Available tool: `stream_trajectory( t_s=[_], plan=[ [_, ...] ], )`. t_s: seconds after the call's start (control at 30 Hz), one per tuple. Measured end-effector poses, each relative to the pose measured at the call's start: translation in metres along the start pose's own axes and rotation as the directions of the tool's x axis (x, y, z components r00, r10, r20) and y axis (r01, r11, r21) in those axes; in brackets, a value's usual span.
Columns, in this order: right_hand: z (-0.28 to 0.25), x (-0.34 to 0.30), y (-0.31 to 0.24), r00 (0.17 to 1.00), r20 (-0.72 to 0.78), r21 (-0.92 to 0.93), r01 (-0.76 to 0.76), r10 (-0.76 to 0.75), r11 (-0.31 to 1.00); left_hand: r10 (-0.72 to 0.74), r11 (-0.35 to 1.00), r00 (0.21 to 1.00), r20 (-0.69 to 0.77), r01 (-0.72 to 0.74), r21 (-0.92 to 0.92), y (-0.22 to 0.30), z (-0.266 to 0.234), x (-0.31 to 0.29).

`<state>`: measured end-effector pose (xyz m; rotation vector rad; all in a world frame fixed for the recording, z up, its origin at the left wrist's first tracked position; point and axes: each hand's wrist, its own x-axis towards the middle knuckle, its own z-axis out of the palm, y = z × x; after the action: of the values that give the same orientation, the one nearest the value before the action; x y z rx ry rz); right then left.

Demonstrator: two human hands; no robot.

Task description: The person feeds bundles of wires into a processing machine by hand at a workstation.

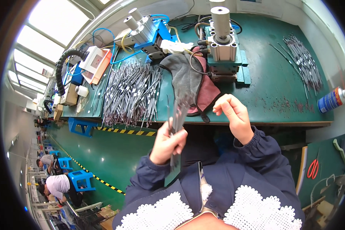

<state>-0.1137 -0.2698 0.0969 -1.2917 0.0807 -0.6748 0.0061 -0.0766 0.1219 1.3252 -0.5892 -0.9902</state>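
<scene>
My left hand (169, 142) is closed around a bundle of thin dark cables (179, 113), held upright in front of my body and blurred at the top by motion. To its right, my right hand (235, 117) is raised near the table's front edge with its fingers curled in, and nothing sticks out of them. Behind the bundle lies a grey and dark red cloth (186, 74), draped at the foot of a pneumatic press (223, 50). A large heap of similar dark cables with pale bands (132, 94) covers the table left of my left hand.
A second press (143, 34) with blue parts stands at the back left. Farther right are a smaller cable pile (304, 63), scattered dark crumbs (285, 105) and a blue spray can (331, 100). Red-handled scissors (313, 168) lie at lower right. Blue stools (81, 180) and people occupy the left floor.
</scene>
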Motion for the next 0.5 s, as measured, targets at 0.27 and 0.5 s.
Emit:
stream_trajectory(
  t_s=[0.27,0.5],
  plan=[
    [-0.029,-0.022,0.023,0.994,-0.109,-0.187,-0.012,-0.008,0.982,0.221,0.762,0.918,-0.329,0.048,0.646,0.083,-0.133,0.066],
    [-0.038,-0.027,0.036,0.984,-0.158,-0.139,-0.105,0.083,0.985,0.502,-0.088,0.851,-0.154,0.227,0.97,0.099,-0.25,0.119]
  ],
)
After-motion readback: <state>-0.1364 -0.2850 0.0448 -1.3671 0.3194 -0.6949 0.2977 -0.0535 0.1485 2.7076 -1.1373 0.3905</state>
